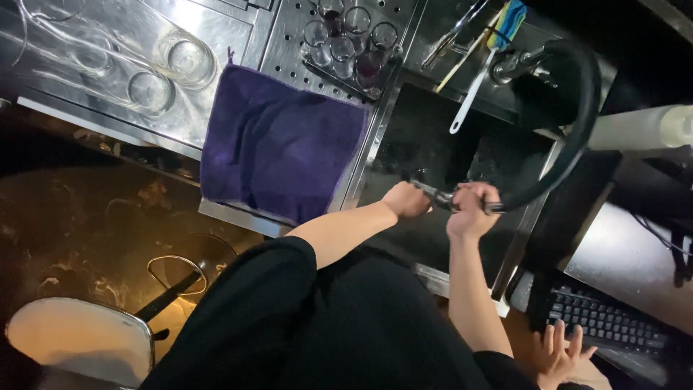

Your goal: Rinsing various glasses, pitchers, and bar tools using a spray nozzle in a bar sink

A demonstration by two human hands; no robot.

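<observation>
A dim bar station of steel tabletop (180, 115), with a dark sink (440, 152) at its middle. Over the sink, the left hand (406, 200) grips a small metal tool (433, 193), and the right hand (471, 209) is closed around the end of a black hose (577, 123) that arcs up to the tap. A purple cloth (278, 144) drapes beside the sink, with glasses (346, 40) above it. Another person's hand (559, 354) rests near a keyboard (606, 325).

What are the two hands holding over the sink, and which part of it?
The right hand grips the black spray hose at its nozzle end. The left hand holds a small metal piece at the tip; what it is cannot be told.
</observation>
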